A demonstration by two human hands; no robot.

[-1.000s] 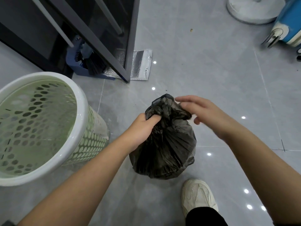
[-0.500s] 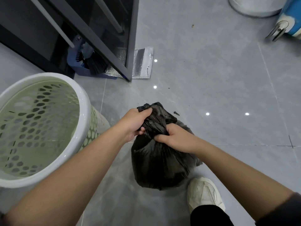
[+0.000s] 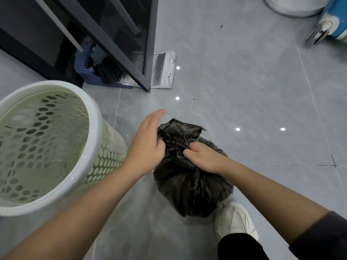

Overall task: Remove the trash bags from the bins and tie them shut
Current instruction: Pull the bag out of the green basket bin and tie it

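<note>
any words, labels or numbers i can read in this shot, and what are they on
None can be read.
Foil pouch: small dark marks along its edge, too small and blurred to read.
Bin, black bag, shoe: no text shows.

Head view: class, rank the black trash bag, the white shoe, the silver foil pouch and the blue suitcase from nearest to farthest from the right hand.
From the right hand:
1. Black trash bag, gripped at its neck.
2. White shoe, below by the bag.
3. Silver foil pouch, upper left by the cabinet.
4. Blue suitcase, top right corner.
</note>
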